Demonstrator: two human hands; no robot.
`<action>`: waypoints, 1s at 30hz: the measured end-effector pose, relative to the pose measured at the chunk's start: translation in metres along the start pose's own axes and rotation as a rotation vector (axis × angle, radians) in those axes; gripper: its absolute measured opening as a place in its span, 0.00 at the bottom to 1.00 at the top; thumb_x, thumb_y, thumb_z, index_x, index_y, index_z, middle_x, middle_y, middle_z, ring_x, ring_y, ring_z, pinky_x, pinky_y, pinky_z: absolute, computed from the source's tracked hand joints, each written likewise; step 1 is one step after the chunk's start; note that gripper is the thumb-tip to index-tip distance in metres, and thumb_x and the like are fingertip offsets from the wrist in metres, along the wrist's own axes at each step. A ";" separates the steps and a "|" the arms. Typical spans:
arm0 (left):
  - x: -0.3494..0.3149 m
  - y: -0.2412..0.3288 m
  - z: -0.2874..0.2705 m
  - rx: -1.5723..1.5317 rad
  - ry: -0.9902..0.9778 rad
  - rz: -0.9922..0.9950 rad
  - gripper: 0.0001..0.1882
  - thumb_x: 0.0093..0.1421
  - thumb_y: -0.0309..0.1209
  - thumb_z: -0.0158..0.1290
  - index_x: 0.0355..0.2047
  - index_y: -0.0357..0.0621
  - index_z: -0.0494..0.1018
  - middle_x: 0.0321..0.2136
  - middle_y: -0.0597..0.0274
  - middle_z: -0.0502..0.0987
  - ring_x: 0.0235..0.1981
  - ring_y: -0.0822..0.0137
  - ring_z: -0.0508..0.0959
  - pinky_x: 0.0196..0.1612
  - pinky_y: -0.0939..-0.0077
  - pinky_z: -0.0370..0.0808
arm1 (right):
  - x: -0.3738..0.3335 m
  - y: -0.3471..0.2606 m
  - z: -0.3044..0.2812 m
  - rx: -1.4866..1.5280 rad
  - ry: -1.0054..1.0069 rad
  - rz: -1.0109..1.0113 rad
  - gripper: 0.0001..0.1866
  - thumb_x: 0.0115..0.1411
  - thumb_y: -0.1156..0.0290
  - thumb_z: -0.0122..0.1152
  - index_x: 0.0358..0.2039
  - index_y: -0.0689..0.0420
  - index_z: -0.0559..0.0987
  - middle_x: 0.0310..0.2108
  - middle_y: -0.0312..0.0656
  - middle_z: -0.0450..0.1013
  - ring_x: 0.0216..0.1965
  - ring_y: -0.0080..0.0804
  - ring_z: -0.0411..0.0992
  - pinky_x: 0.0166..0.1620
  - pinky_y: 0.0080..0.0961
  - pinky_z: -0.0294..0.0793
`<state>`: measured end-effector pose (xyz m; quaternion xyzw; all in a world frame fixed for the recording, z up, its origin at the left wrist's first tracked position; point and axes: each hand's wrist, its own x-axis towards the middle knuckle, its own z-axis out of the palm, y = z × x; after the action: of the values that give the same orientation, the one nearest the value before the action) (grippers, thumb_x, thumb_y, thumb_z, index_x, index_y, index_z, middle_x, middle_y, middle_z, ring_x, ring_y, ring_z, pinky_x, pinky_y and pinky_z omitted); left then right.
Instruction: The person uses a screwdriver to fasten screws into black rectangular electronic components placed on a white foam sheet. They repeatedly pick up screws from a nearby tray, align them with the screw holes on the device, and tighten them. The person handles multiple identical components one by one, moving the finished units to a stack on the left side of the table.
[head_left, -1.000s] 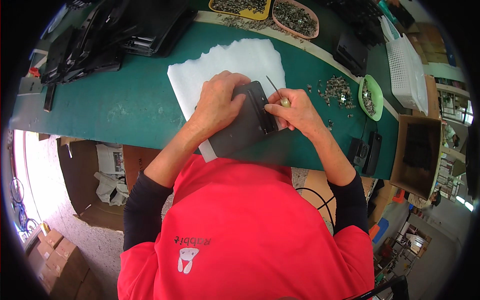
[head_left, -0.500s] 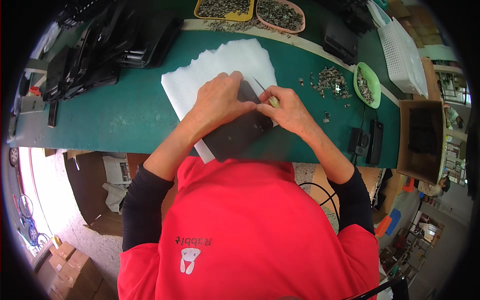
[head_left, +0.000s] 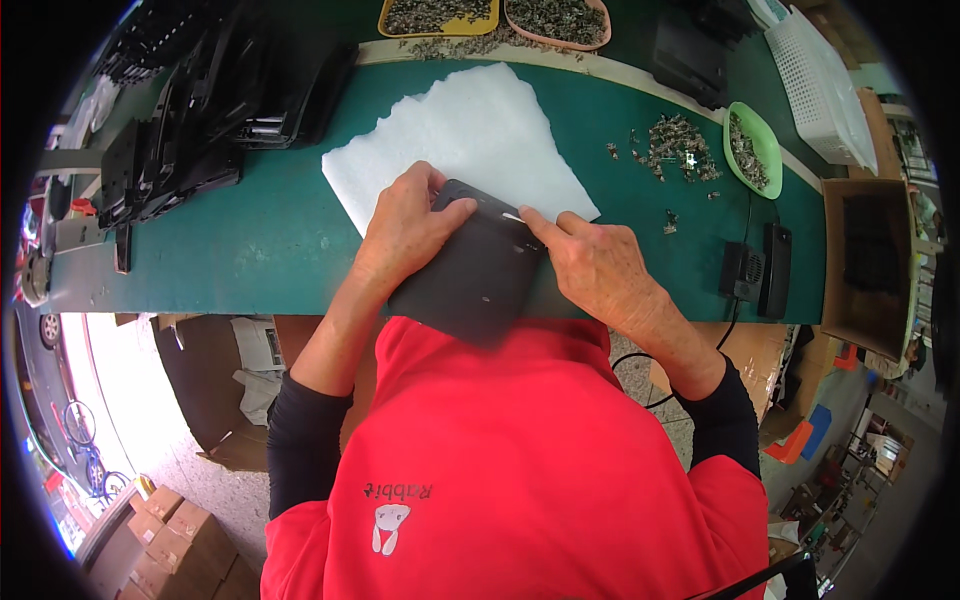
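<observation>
A flat black panel [head_left: 465, 270] lies tilted between my hands, its near end reaching over the table edge against my red top. My left hand [head_left: 405, 225] is closed on its far left edge, thumb on the upper face. My right hand [head_left: 600, 260] is closed round a small knife [head_left: 513, 217]; only its bright tip shows, touching the panel near the far right corner. The knife's handle is hidden in the fist. Under and beyond the panel spreads a white foam sheet [head_left: 480, 120] with a ragged far edge.
The green table [head_left: 250, 240] holds black plastic parts [head_left: 190, 120] at left. Small metal pieces [head_left: 678, 145] lie at right, beside a green bowl [head_left: 752, 150]. Yellow [head_left: 440, 30] and pink trays [head_left: 600, 30] stand at the back. A black adapter [head_left: 742, 270] sits near the right edge.
The knife has turned from pointing up and away to lying with its tip on the panel. My right hand has rolled over, and the panel has turned and shifted slightly.
</observation>
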<state>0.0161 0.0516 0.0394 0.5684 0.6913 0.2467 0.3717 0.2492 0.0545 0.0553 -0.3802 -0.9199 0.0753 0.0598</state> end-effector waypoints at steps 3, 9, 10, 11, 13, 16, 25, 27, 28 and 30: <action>0.003 -0.005 0.004 -0.011 -0.004 0.017 0.20 0.55 0.37 0.60 0.37 0.30 0.73 0.26 0.55 0.78 0.28 0.68 0.76 0.33 0.73 0.74 | 0.000 0.000 0.000 -0.001 0.018 -0.013 0.26 0.51 0.80 0.56 0.53 0.54 0.77 0.24 0.37 0.69 0.21 0.32 0.73 0.23 0.26 0.73; 0.005 -0.008 0.004 -0.041 -0.028 0.031 0.17 0.57 0.34 0.60 0.39 0.31 0.73 0.26 0.58 0.79 0.26 0.72 0.75 0.31 0.76 0.73 | 0.004 -0.001 0.004 -0.054 0.022 -0.032 0.25 0.51 0.79 0.57 0.53 0.54 0.77 0.23 0.36 0.68 0.19 0.29 0.71 0.22 0.24 0.71; 0.006 -0.007 0.004 -0.049 -0.031 0.029 0.16 0.57 0.34 0.60 0.38 0.31 0.73 0.26 0.58 0.78 0.26 0.72 0.75 0.31 0.76 0.73 | 0.004 -0.001 0.005 -0.060 0.027 -0.037 0.25 0.51 0.78 0.57 0.53 0.55 0.77 0.23 0.36 0.68 0.19 0.29 0.71 0.21 0.24 0.71; 0.007 -0.007 0.004 -0.051 -0.034 0.030 0.16 0.57 0.34 0.60 0.38 0.32 0.73 0.26 0.59 0.78 0.26 0.73 0.75 0.31 0.77 0.73 | 0.004 -0.001 0.005 -0.066 0.032 -0.042 0.25 0.51 0.78 0.57 0.53 0.55 0.77 0.23 0.36 0.68 0.19 0.29 0.71 0.21 0.24 0.71; 0.007 -0.009 0.004 -0.059 -0.042 0.031 0.15 0.57 0.33 0.59 0.37 0.32 0.73 0.25 0.60 0.78 0.26 0.73 0.75 0.30 0.77 0.73 | 0.005 -0.001 0.005 -0.078 0.024 -0.053 0.24 0.52 0.77 0.58 0.52 0.55 0.77 0.23 0.36 0.68 0.19 0.29 0.72 0.21 0.24 0.71; 0.007 -0.011 0.005 -0.078 -0.043 0.037 0.14 0.57 0.32 0.59 0.36 0.33 0.73 0.24 0.61 0.77 0.25 0.74 0.74 0.30 0.78 0.72 | 0.007 -0.004 0.000 -0.139 -0.021 -0.076 0.24 0.52 0.76 0.58 0.52 0.57 0.77 0.24 0.36 0.69 0.19 0.29 0.73 0.22 0.24 0.72; 0.007 -0.012 0.008 -0.132 -0.063 0.015 0.12 0.56 0.30 0.60 0.35 0.34 0.73 0.24 0.63 0.77 0.24 0.76 0.73 0.28 0.77 0.71 | 0.030 -0.027 -0.029 -0.263 -0.254 -0.159 0.15 0.51 0.74 0.58 0.41 0.62 0.79 0.23 0.41 0.74 0.22 0.34 0.76 0.25 0.27 0.76; 0.009 -0.012 0.007 -0.128 -0.060 0.020 0.12 0.56 0.30 0.60 0.35 0.34 0.74 0.24 0.62 0.77 0.24 0.76 0.73 0.28 0.77 0.72 | 0.039 -0.028 -0.035 -0.222 -0.299 -0.211 0.10 0.49 0.74 0.58 0.33 0.61 0.80 0.23 0.42 0.75 0.23 0.36 0.77 0.27 0.29 0.76; 0.009 -0.011 0.007 -0.127 -0.057 0.028 0.12 0.56 0.30 0.60 0.35 0.34 0.74 0.24 0.61 0.77 0.24 0.75 0.73 0.29 0.77 0.72 | 0.045 -0.027 -0.039 -0.174 -0.321 -0.243 0.07 0.49 0.74 0.58 0.29 0.60 0.80 0.23 0.43 0.75 0.23 0.37 0.77 0.27 0.30 0.76; 0.009 -0.022 0.012 -0.096 -0.043 0.049 0.18 0.52 0.36 0.61 0.34 0.32 0.74 0.28 0.48 0.78 0.31 0.56 0.77 0.35 0.66 0.74 | 0.050 -0.027 -0.042 -0.127 -0.304 -0.288 0.04 0.47 0.74 0.59 0.23 0.58 0.80 0.22 0.44 0.76 0.24 0.39 0.78 0.28 0.32 0.77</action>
<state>0.0116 0.0542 0.0136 0.5716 0.6565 0.2765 0.4072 0.2024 0.0748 0.1038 -0.2324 -0.9660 0.0646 -0.0935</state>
